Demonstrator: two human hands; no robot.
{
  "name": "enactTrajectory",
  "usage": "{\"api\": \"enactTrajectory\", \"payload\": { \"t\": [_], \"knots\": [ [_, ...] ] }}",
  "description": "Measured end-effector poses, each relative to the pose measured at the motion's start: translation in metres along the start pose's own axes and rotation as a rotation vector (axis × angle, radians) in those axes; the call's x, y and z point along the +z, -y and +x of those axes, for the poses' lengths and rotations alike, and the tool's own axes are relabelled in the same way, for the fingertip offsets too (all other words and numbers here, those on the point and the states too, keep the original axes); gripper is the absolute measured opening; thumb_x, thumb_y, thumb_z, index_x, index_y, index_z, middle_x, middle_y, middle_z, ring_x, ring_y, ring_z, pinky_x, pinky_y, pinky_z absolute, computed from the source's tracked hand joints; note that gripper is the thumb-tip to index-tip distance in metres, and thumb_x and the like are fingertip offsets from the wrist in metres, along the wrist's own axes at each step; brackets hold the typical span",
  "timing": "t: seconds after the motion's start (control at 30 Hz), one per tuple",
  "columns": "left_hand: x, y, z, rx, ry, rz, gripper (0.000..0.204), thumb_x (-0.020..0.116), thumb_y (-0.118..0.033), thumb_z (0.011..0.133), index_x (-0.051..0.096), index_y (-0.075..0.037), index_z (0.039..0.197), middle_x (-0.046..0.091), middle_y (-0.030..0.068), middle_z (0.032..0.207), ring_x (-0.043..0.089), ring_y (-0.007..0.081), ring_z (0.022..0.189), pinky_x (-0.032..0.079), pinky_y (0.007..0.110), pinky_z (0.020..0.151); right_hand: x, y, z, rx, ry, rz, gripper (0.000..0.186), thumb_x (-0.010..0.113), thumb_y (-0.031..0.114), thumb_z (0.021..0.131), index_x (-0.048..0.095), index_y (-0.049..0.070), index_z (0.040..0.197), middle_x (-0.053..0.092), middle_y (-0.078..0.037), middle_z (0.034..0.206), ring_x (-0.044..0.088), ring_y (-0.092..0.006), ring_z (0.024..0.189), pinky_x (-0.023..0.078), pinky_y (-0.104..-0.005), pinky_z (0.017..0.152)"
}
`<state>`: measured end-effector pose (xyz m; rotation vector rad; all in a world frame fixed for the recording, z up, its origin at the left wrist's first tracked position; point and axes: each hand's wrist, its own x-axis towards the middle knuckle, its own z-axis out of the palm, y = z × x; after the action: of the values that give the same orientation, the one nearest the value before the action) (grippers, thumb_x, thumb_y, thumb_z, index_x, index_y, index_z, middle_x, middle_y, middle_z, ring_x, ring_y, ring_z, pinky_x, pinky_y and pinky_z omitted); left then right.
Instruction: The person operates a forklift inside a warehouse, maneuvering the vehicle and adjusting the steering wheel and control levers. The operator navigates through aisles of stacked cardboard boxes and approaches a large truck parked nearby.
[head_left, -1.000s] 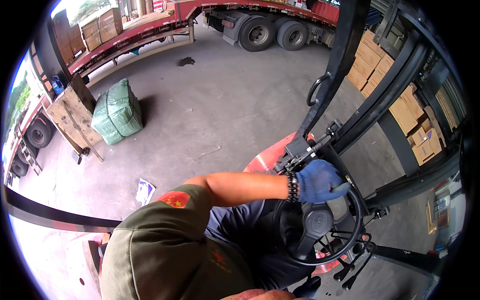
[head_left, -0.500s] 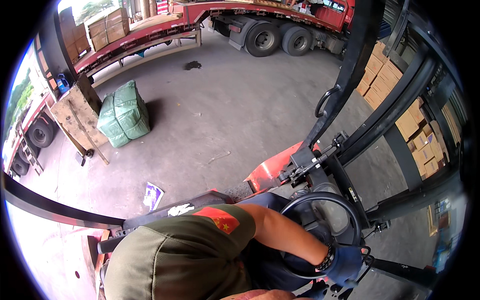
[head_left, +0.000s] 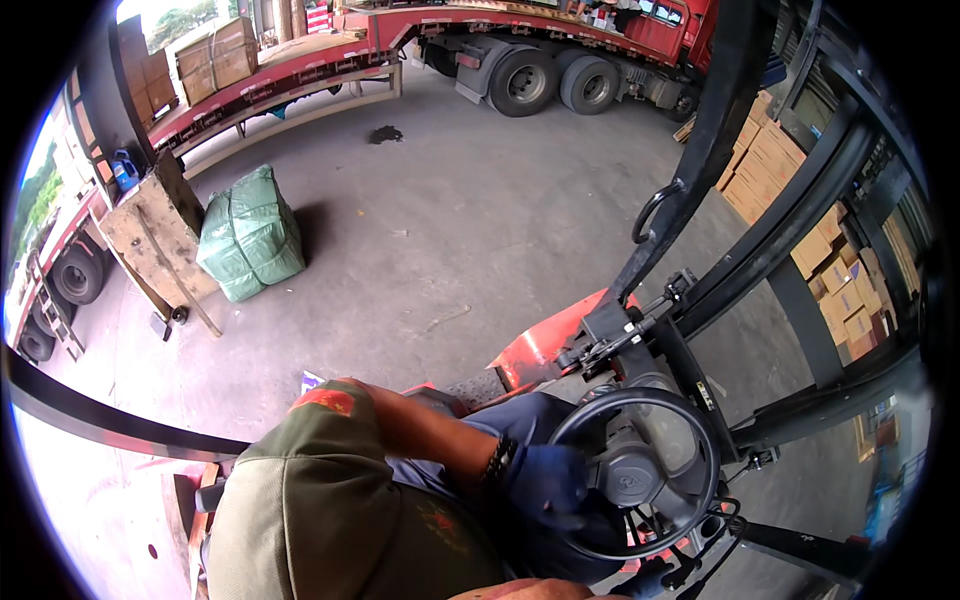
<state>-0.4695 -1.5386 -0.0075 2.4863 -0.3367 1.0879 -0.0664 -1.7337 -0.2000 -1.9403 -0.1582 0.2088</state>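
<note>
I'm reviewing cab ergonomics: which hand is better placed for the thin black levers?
Probably the right: the blue-gloved right hand is beside the thin black levers; the blue-gloved left hand is farther off, at the left of the round black steering wheel.

I note strong daylight; floor (head_left: 120, 345) left of the green bale (head_left: 252, 238) glares pinkish white. Shadow (head_left: 318, 226) lies to the bale's right. My left hand (head_left: 548, 487), below right of it, looks dark, slightly blurred. Straight edges around it bend toward a black rim.
</note>
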Motion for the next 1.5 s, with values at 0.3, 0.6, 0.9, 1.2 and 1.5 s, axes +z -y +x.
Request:
{"api": "enactTrajectory", "payload": {
  "t": [0.3, 0.6, 0.9, 1.2, 1.5],
  "knots": [
    [-0.066, 0.039, 0.103, -0.270, -0.120, 0.185, 0.055, 0.064, -0.042, 0.110, 0.063, -0.010, 0.065, 0.060, 0.0147, 0.064, 0.063, 0.0407, 0.062, 0.047, 0.051, 0.058, -0.044, -0.014, -0.039, -0.039, -0.050, -0.131, 0.049, 0.061, 0.044, 0.113, 0.078, -0.002, 0.120, 0.078, -0.026, 0.118, 0.079, -0.0427, 0.110, 0.068, -0.0527, 0.092],
    [0.114, -0.071, 0.165, -0.111, 0.076, -0.039, 0.048, 0.073, -0.048, 0.096, 0.078, -0.010, 0.067, 0.072, 0.0142, 0.067, 0.070, 0.0399, 0.063, 0.054, 0.052, 0.060, -0.062, -0.009, -0.071, -0.094, -0.067, -0.288, 0.048, 0.060, 0.046, 0.112, 0.081, 0.003, 0.117, 0.080, -0.026, 0.117, 0.079, -0.0428, 0.109, 0.066, -0.0544, 0.091],
    [0.007, -0.134, -0.007, -0.072, 0.763, -0.285, 0.037, 0.075, -0.044, 0.098, 0.076, -0.013, 0.078, 0.072, 0.0098, 0.081, 0.073, 0.0340, 0.081, 0.059, 0.050, 0.073, -0.118, 0.016, -0.046, -0.208, -0.150, -0.641, 0.047, 0.059, 0.048, 0.111, 0.084, 0.008, 0.114, 0.081, -0.025, 0.116, 0.080, -0.0428, 0.109, 0.065, -0.0561, 0.089],
    [-0.055, 0.037, 0.156, -0.247, -0.050, 0.107, 0.037, 0.079, -0.019, 0.100, 0.063, -0.009, 0.068, 0.060, 0.0131, 0.068, 0.061, 0.0361, 0.062, 0.045, 0.047, 0.057, -0.102, 0.095, 0.077, -0.765, -0.195, -0.864, 0.051, 0.059, 0.052, 0.108, 0.087, 0.010, 0.112, 0.083, -0.026, 0.105, 0.080, -0.0448, 0.103, 0.064, -0.0580, 0.090],
    [0.129, -0.059, 0.267, 0.089, 0.069, -0.066, 0.023, 0.080, -0.038, 0.098, 0.079, -0.022, 0.082, 0.060, 0.0097, 0.060, 0.063, 0.0338, 0.055, 0.047, 0.052, 0.054, -0.112, 0.056, 0.107, -0.373, -0.056, -1.017, 0.055, 0.069, 0.069, 0.099, 0.087, 0.020, 0.084, 0.082, -0.010, 0.081, 0.083, -0.0312, 0.084, 0.060, -0.0529, 0.077]
  ]
}}
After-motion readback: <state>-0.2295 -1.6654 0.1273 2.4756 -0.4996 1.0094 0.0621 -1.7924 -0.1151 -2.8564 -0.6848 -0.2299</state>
